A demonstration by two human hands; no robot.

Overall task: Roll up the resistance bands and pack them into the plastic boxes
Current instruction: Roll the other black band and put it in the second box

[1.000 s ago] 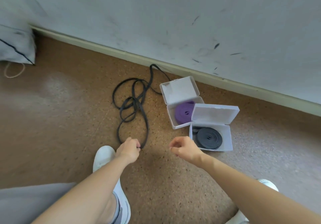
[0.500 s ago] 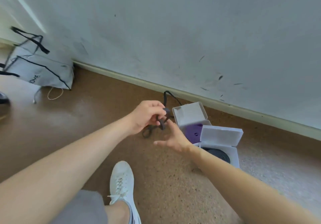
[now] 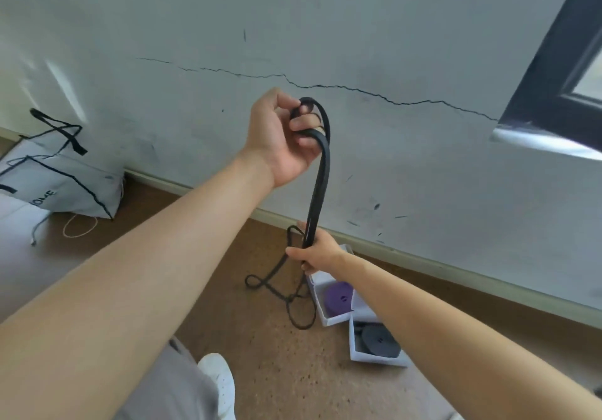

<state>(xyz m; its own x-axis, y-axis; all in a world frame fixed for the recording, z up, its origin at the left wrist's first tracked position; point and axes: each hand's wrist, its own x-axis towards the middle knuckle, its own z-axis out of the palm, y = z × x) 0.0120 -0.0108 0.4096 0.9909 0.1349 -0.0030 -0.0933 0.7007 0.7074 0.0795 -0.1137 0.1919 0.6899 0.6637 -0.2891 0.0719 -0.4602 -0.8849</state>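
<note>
Grip on black band point(image 3: 321, 185): left hand point(image 3: 280, 136) raised, curled round its loop; right hand point(image 3: 314, 253) clasps lower.

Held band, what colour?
Black. The band shows best in the head view.

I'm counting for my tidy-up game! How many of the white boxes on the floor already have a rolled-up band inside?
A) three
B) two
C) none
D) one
B: one white box holds a purple roll and the other box holds a dark grey roll; the black band is unpacked, held by the left hand and right hand.
</note>
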